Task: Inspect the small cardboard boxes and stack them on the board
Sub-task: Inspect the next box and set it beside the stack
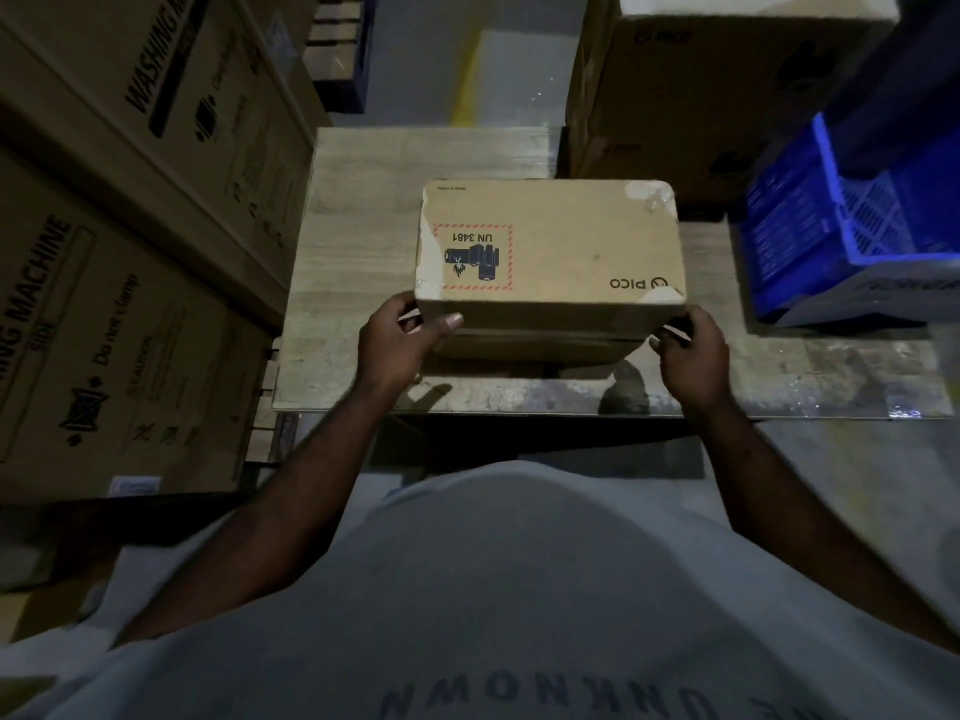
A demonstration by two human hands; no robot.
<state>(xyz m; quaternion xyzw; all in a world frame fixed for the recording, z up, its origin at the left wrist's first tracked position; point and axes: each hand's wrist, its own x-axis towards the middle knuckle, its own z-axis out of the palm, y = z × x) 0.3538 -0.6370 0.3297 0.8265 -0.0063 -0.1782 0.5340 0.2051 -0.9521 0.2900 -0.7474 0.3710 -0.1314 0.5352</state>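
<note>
A small brown cardboard box with a PICO logo and a red-bordered UN 3481 label lies flat above the wooden board. Another box shows just beneath its near edge. My left hand grips the top box's near left corner, thumb on the front face. My right hand holds the near right corner with curled fingers. Whether the top box rests fully on the lower one I cannot tell.
Large washing machine cartons stand along the left. A big PICO carton stands behind the board at the right, with a blue plastic crate beside it. Grey floor with a yellow line lies beyond.
</note>
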